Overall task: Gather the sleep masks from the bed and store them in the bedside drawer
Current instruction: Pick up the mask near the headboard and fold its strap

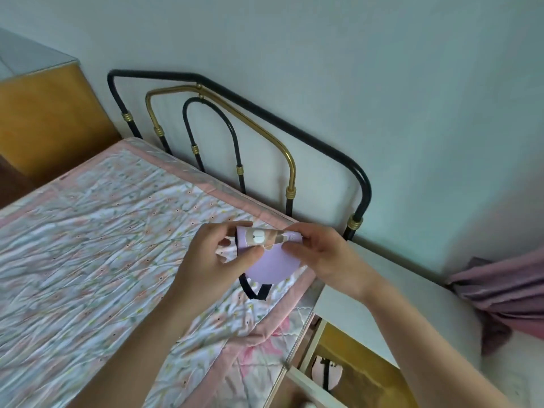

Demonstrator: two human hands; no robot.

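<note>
I hold a lilac sleep mask [269,265] with a cartoon face over the bed's right corner. My left hand [212,260] pinches its left end and my right hand [321,257] pinches its right end; the mask is folded over along the top. Its black elastic strap [254,290] dangles below onto the quilt. The bedside drawer [350,366] stands open at the lower right, its wooden bottom showing. A pale pink sleep mask [326,373] with a black strap lies inside it.
A floral pink quilt [103,245] covers the bed. A black and brass metal headboard [265,136] runs along the wall. The white bedside table top [382,304] lies right of the bed. Pink cloth [506,290] sits at the far right; a wooden cabinet [44,119] stands far left.
</note>
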